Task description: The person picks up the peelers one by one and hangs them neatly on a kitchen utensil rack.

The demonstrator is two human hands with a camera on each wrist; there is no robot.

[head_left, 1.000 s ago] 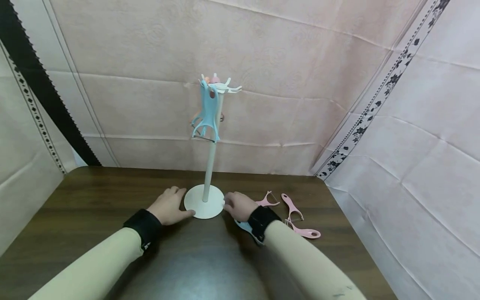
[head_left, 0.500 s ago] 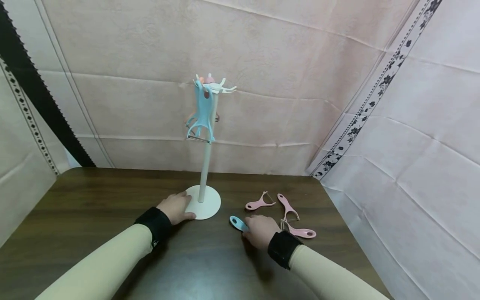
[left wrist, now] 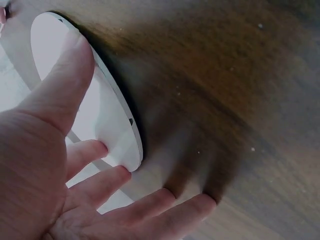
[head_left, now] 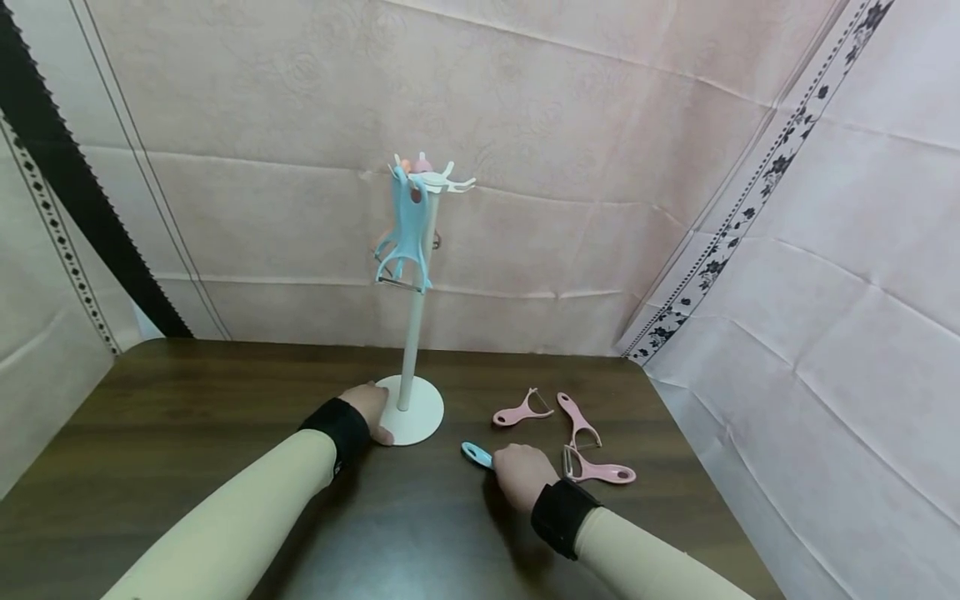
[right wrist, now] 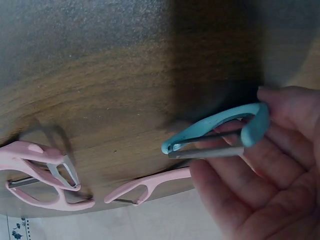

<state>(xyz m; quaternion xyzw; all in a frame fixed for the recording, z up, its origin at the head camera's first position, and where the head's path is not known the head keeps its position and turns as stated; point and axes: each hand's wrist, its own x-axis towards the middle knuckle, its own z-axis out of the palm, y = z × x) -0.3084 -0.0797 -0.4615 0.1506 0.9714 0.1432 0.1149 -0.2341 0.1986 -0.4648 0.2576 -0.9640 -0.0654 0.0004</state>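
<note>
My left hand [head_left: 367, 407] rests at the left edge of the white stand's round base [head_left: 423, 417]. In the left wrist view its thumb lies over the base [left wrist: 100, 115], with two fingertips at the rim and the others, nearly straight, over the table. My right hand [head_left: 522, 475] holds a light-blue peeler [head_left: 477, 455] by its blade end; the handle points left. The right wrist view shows the peeler's head [right wrist: 215, 122] between thumb and fingers, blade side visible. More blue peelers [head_left: 408, 229] hang from the stand's top hooks [head_left: 442, 179], partly covering an orange one.
Three pink peelers lie right of the right hand: one at the back [head_left: 517, 414], one upright in view [head_left: 576, 415], and one nearer [head_left: 607, 473]. The wooden table [head_left: 225, 417] ends at a pale cloth backdrop [head_left: 525, 250].
My right hand has left the base's right edge and moved right and nearer, taking hold of the blue peeler. My left hand has moved further onto the base's left edge.
</note>
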